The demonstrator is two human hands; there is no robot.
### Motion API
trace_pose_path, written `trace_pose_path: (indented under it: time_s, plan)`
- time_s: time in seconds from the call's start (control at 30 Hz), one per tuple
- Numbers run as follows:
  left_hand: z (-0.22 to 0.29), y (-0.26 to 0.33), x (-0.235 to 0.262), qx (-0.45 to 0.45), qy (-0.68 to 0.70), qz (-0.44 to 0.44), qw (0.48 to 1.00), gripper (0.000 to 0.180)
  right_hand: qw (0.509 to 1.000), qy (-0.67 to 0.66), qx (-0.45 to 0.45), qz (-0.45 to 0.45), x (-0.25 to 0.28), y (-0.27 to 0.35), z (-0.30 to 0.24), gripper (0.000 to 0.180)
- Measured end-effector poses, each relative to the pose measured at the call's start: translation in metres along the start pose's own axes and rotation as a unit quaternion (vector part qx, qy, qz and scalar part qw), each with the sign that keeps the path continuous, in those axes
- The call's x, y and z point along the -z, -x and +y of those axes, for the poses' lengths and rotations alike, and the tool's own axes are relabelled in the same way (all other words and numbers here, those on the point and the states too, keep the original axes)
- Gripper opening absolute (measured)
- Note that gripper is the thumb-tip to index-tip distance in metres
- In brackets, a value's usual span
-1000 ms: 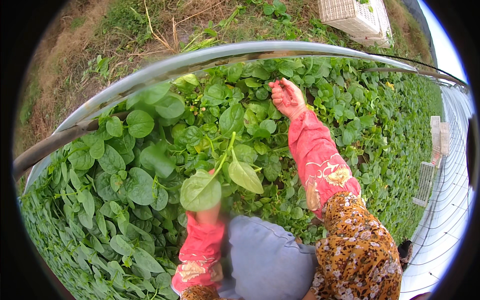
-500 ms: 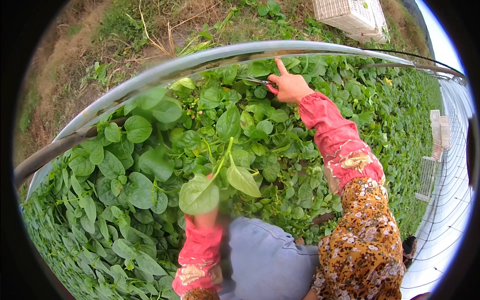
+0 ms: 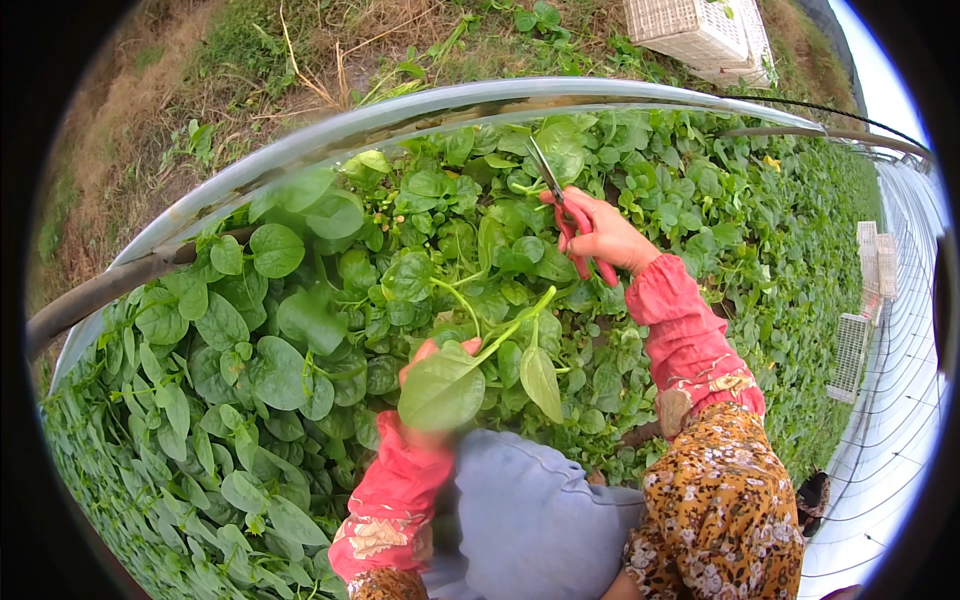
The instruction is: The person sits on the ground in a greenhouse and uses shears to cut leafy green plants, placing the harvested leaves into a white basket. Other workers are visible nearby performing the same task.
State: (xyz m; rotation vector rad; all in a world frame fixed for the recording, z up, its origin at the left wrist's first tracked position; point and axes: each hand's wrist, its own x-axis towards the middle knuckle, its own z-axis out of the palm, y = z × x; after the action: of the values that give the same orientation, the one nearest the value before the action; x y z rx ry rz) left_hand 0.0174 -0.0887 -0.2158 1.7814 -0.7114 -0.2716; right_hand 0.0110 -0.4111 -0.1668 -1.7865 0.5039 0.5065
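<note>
My left hand (image 3: 422,352) is closed around cut leafy green stems (image 3: 515,325). Their broad leaves hang over it and hide most of its fingers. In my right hand (image 3: 612,238) is a pair of scissors (image 3: 574,225) with red handles, its metal blades pointing up and away. A pale green leaf (image 3: 560,152) with a thick stem lies right by the blades. Whether my right fingers also grip that stem, I cannot tell. Dense leafy plants (image 3: 275,375) surround both hands.
A clear plastic sheet edge (image 3: 400,105) arches across the far side, with a dark pipe (image 3: 110,285) at the left. White crates (image 3: 690,35) stand beyond it. More crates (image 3: 850,355) line the right, beside white sheeting (image 3: 890,450). My bent knee (image 3: 535,510) is close below.
My right hand has come nearer and turned the scissors from sideways to upward, and a leaf now shows by the blades. My left hand has moved right and slightly away with its stems.
</note>
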Motion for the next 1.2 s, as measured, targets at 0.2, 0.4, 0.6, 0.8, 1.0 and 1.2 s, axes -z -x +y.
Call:
trace_pose_path:
  time_s: [0.2, 0.4, 0.6, 0.8, 1.0, 1.2]
  plan:
    - [0.014, -0.006, -0.019, 0.113, 0.111, -0.107, 0.982, 0.041, 0.959, -0.209, 0.05, -0.185, -0.064, 0.076, -0.019, 0.068]
    - [0.002, 0.036, 0.014, 0.173, 0.233, -0.049, 0.956, 0.034, 0.924, -0.326, 0.07, -0.19, -0.108, 0.098, -0.029, 0.071]
    - [0.056, 0.077, 0.1, 0.203, 0.138, 0.146, 0.958, 0.025, 0.906, -0.415, 0.052, -0.069, -0.101, 0.13, 0.014, 0.068]
    - [0.123, 0.17, 0.202, 0.229, 0.173, 0.375, 0.882, 0.027, 0.926, -0.368, 0.046, -0.075, -0.115, 0.159, -0.004, 0.064]
    - [0.23, 0.338, 0.263, 0.161, 0.185, 0.597, 0.763, 0.03, 0.922, -0.321, 0.128, -0.177, -0.179, 0.15, -0.035, 0.067]
    - [0.369, 0.587, 0.214, 0.13, 0.063, 0.773, 0.617, 0.033, 0.935, -0.211, 0.165, -0.234, -0.214, 0.145, -0.037, 0.058]
